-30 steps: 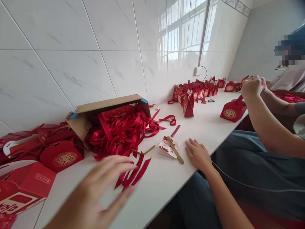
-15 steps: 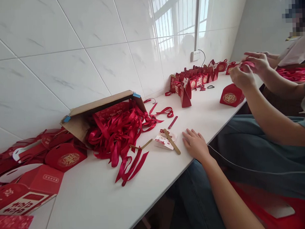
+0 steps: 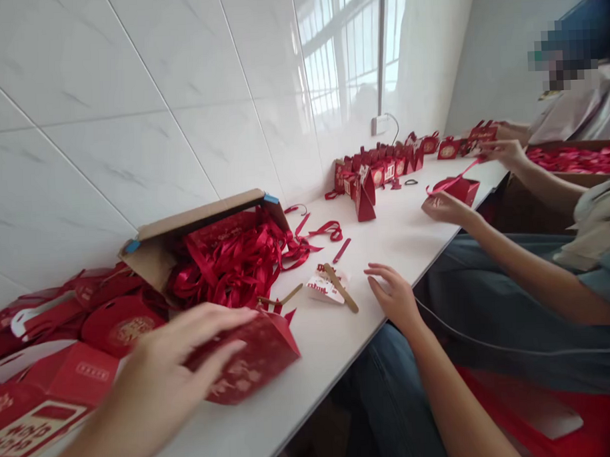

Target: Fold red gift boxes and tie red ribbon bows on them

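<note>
My left hand (image 3: 189,359) has come in from the lower left, a little blurred. Its thumb and fingers are round a red paper gift box (image 3: 262,366), with part of the box hidden behind them. The box lies over the front of the table, its pointed end towards the right. At the table edge, my right hand (image 3: 395,295) holds nothing, with its fingers apart. Left of that hand lie a white printed paper piece (image 3: 323,286) and a flat wooden stick (image 3: 342,290) across it.
A cardboard box (image 3: 153,250) spills red ribbons (image 3: 240,257) by the wall. More red boxes (image 3: 84,369) pile up at left; finished-looking ones (image 3: 383,166) stand in a row farther off. To the right, a co-worker's hands (image 3: 449,210) pull a ribbon over a red box (image 3: 464,189).
My left hand has entered from the left with a red gift box. My right hand has lifted its fingers from the table. The co-worker's hands have moved apart, stretching a ribbon.
</note>
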The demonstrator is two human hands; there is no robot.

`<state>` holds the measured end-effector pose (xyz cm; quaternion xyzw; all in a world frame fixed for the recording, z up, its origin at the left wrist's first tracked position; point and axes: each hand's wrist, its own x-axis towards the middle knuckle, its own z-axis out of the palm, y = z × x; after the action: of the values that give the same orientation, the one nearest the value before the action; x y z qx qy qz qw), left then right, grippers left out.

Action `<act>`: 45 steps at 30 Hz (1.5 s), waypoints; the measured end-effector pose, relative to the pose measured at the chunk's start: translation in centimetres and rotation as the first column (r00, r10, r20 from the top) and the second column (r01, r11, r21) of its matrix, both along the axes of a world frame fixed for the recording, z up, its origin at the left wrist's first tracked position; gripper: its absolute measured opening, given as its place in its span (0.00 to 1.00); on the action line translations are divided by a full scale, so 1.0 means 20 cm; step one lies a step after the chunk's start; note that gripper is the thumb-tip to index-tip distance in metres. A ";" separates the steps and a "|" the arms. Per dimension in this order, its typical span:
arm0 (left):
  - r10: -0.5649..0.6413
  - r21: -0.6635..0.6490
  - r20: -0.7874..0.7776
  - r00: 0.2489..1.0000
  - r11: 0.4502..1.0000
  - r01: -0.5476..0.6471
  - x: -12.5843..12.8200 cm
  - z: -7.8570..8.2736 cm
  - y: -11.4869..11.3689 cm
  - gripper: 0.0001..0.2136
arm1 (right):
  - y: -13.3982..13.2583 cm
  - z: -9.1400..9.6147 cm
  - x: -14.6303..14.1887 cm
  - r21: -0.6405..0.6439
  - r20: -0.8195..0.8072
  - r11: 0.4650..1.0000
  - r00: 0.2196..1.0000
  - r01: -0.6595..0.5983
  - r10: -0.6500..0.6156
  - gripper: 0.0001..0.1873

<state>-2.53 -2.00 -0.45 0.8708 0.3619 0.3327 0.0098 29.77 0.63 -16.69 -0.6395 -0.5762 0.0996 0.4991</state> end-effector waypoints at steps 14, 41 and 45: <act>-0.028 0.210 0.253 0.967 0.977 -0.027 0.28 -0.31 0.01 0.17 | -0.19 0.19 -0.55 0.364 -0.624 0.866 0.600 -0.344 0.501 0.13; -0.074 -0.129 0.566 0.821 0.976 0.177 0.28 -0.51 0.18 0.08 | 0.65 0.11 0.00 -0.442 0.409 0.870 0.813 -0.220 0.414 0.13; 0.065 -0.143 0.613 0.788 0.989 0.030 0.24 -0.50 0.32 0.08 | 0.60 0.12 0.00 -0.503 0.389 0.853 0.844 -0.142 0.370 0.14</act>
<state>2.33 4.37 -10.44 0.7083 0.3702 0.5711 0.1874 29.83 12.62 -14.38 -0.6574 -0.7225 0.1405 0.1611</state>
